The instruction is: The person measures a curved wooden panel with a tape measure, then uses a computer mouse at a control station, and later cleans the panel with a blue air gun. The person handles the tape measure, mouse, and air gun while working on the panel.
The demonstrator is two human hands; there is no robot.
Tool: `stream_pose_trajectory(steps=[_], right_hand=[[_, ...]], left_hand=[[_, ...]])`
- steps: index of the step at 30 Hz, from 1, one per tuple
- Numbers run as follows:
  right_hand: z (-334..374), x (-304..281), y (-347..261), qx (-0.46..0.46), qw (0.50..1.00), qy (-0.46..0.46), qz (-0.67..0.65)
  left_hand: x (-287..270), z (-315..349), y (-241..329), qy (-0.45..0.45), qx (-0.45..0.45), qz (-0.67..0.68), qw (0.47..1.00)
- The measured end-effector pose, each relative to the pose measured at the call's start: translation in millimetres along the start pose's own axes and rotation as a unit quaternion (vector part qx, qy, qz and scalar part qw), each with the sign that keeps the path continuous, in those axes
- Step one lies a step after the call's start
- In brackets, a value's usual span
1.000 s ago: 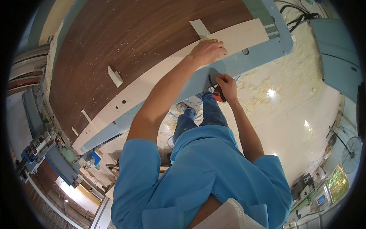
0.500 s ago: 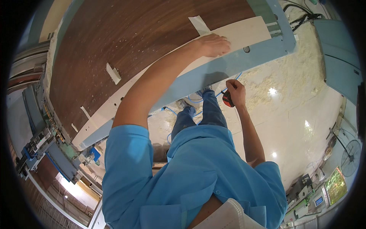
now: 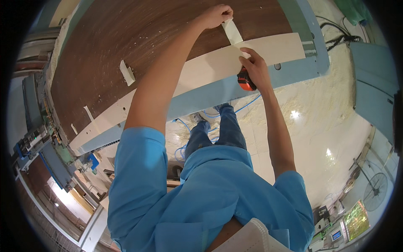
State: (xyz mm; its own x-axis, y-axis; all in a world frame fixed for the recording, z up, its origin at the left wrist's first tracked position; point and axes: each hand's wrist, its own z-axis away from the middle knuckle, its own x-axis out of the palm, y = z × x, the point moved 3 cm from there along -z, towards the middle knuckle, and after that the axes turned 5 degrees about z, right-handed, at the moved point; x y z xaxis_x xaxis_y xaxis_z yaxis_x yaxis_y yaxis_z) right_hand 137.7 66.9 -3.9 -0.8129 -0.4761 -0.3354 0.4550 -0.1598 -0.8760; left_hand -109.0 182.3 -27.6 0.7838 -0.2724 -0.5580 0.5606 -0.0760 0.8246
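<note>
My left hand (image 3: 216, 16) reaches far up over the dark brown panel (image 3: 138, 38) and grips the top end of a short cream strip (image 3: 232, 31). My right hand (image 3: 253, 67) holds an orange and black tool (image 3: 246, 81) against the lower end of that strip, where it meets a long cream board (image 3: 201, 71). The long board lies across the brown panel along the pale blue table frame (image 3: 218, 90).
A small cream offcut (image 3: 127, 72) and thin slivers (image 3: 89, 114) lie on the brown panel. Machinery with blue parts (image 3: 46, 151) stands at the left. A blue hose (image 3: 189, 138) trails on the sawdust-covered floor (image 3: 319, 122). A fan (image 3: 375, 189) and cables (image 3: 336, 29) are at the right.
My left hand moved up from the long board and took hold of the short strip. My right hand rose with the orange tool from below the frame onto the board.
</note>
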Motion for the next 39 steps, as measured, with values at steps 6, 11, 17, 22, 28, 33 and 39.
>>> stream_pose_trajectory(steps=[6,11,17,22,28,33,39], right_hand=[[-54.8,31.8,4.1,-0.040,0.988,-0.021,0.151],[-62.6,34.2,2.4,-0.039,0.990,-0.052,0.129],[-37.6,28.2,-20.5,0.006,0.997,-0.032,0.076],[24.0,98.5,-53.3,-0.039,0.990,-0.082,0.112],[157.6,270.6,-76.3,-0.074,0.923,-0.334,0.178],[211.4,331.9,-85.5,0.042,0.888,-0.445,0.107],[170.1,293.9,-126.3,0.051,0.798,-0.524,0.292]], left_hand=[[-11.0,-20.7,14.0,0.099,0.052,-0.078,0.991],[-6.3,58.8,55.2,0.376,-0.008,0.095,0.922],[56.7,302.3,60.6,0.378,-0.229,0.254,0.860],[89.6,481.5,66.5,0.410,-0.349,0.367,0.758],[70.3,518.2,65.7,0.292,-0.209,0.444,0.821],[51.4,579.0,47.6,0.171,-0.257,0.468,0.828],[-16.2,684.3,-32.6,0.271,-0.244,0.473,0.802]])
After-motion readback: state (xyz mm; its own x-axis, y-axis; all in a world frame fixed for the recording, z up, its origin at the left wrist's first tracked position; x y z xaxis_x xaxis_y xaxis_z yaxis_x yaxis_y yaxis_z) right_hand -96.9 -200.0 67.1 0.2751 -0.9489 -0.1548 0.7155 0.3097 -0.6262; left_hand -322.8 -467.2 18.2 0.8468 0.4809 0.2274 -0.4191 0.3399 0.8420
